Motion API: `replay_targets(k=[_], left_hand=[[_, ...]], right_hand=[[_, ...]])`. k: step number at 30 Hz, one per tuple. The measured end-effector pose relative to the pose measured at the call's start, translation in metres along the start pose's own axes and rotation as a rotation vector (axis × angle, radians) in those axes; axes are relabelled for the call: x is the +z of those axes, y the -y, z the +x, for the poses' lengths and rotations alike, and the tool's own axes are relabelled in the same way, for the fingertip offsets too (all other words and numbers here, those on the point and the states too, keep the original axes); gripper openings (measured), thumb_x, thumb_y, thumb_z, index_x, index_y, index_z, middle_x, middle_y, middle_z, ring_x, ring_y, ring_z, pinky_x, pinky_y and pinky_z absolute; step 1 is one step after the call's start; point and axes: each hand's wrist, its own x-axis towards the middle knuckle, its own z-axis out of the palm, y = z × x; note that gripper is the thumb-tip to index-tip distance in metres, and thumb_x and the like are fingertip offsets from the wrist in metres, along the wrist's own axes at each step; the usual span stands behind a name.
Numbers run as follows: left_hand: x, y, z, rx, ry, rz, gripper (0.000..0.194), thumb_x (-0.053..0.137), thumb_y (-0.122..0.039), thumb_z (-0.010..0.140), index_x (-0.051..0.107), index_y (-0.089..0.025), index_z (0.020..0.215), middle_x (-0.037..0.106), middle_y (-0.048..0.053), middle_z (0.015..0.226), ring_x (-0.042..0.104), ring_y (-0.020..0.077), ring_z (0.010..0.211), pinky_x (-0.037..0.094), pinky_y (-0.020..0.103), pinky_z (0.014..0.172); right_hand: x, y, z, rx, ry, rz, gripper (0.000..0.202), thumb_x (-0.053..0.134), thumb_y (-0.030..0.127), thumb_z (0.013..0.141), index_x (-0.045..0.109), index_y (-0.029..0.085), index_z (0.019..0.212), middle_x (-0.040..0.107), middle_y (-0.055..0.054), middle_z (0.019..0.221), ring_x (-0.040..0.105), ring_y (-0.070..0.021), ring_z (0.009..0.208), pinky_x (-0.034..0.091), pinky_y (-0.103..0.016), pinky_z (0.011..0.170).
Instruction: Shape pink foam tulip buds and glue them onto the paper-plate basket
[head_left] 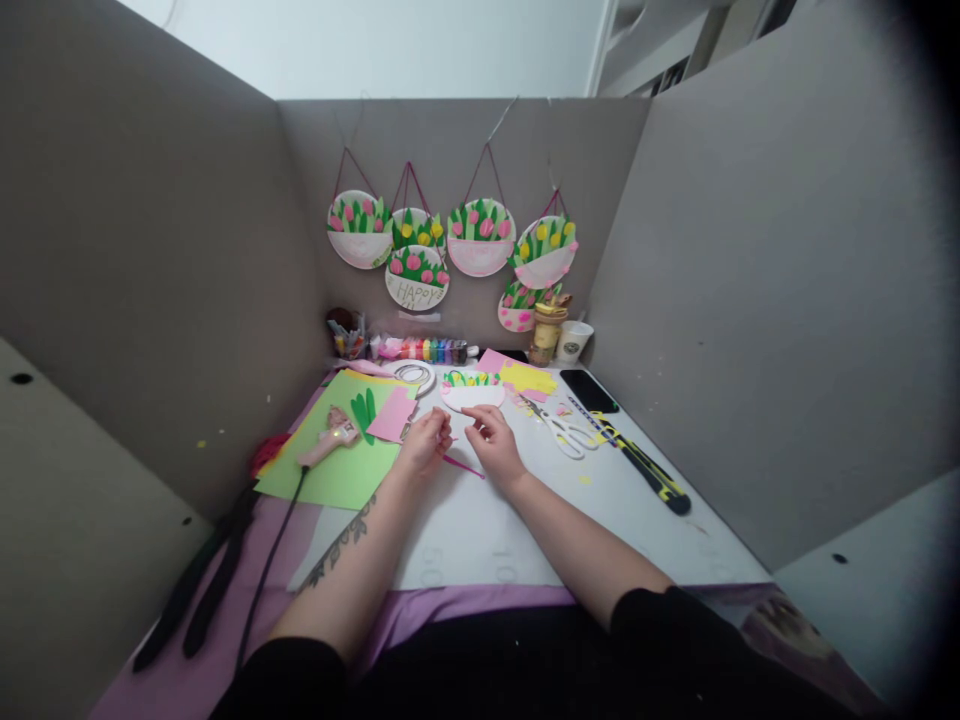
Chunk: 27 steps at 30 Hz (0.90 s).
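My left hand (426, 442) is closed in a pinch above the middle of the white board. A magenta strand of yarn (465, 466) runs out from under its fingers and lies toward my right wrist. Close beside it, my right hand (493, 445) has its fingers bent but apart, with nothing visible in them. Just beyond both hands lies a half-round paper-plate basket (472, 394) with yellow paper tulips and green leaves. Pink paper (394, 414) and green paper leaves (364, 412) lie left of my left hand.
A glue gun (339, 430) rests on green paper (330, 488) at left, its cord trailing forward. White scissors (566, 432), a utility knife (660, 482) and a phone (589, 390) lie at right. Cups (574, 342) stand behind. Several finished plate baskets (481, 255) hang on the back panel.
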Motion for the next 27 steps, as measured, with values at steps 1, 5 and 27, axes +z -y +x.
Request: replay_targets(k=[1, 5, 27], left_hand=[[0.0001, -0.0002, 0.0000, -0.004, 0.006, -0.002, 0.045, 0.083, -0.049, 0.058, 0.056, -0.015, 0.071, 0.042, -0.007, 0.057, 0.036, 0.0033, 0.048, 0.028, 0.017, 0.045], [-0.0005, -0.0005, -0.0004, -0.007, 0.014, -0.006, 0.044, 0.087, -0.043, 0.054, 0.061, -0.014, 0.076, 0.042, -0.007, 0.058, 0.037, 0.0034, 0.049, 0.028, 0.016, 0.045], [0.0015, 0.0029, -0.0042, 0.006, 0.022, 0.098, 0.046, 0.088, -0.049, 0.049, 0.060, -0.014, 0.063, 0.047, -0.005, 0.056, 0.036, 0.0029, 0.048, 0.025, 0.018, 0.045]], right_hand=[[0.0000, 0.0001, 0.0001, -0.001, 0.001, 0.001, 0.030, 0.056, 0.019, 0.079, 0.069, 0.022, 0.106, 0.057, -0.004, 0.103, 0.056, -0.0110, 0.074, 0.048, -0.023, 0.059], [-0.0002, 0.0010, 0.0003, -0.001, 0.002, 0.003, 0.030, 0.056, 0.018, 0.079, 0.069, 0.023, 0.105, 0.057, -0.004, 0.102, 0.056, -0.0110, 0.074, 0.049, -0.023, 0.060], [0.0002, 0.0080, -0.0034, -0.092, 0.041, -0.007, 0.026, 0.059, 0.021, 0.080, 0.069, 0.024, 0.104, 0.059, -0.005, 0.102, 0.057, -0.0111, 0.071, 0.048, -0.025, 0.061]])
